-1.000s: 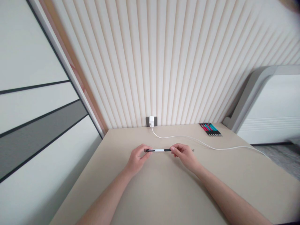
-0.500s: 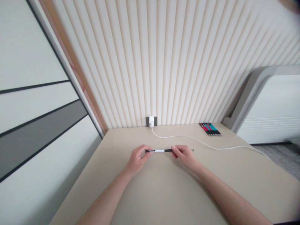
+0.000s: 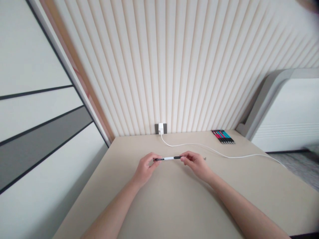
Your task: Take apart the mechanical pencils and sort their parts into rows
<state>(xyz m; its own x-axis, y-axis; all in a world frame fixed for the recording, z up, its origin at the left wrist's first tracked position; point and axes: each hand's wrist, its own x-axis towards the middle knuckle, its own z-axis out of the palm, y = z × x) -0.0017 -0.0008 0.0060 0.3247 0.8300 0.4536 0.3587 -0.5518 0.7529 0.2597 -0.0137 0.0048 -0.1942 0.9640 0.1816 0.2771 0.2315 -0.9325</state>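
Note:
A white pen with black ends is held nearly level between my two hands, over the beige tabletop. My left hand pinches the black clip end between thumb and fingers. At the other end, the thumb and fingers of my right hand close on the black grip. The pen's tip is mostly hidden by the right fingers. A small grey object, too small to make out, shows just past my right hand.
Several pens in red, teal and black lie side by side at the back right of the table. A white charger sits in the wall socket, its cable running rightward across the table. A cabinet stands left.
The thumb and fingers of my right hand have shifted their hold on the grip, and that end of the pen has risen slightly. My left hand keeps its pinch.

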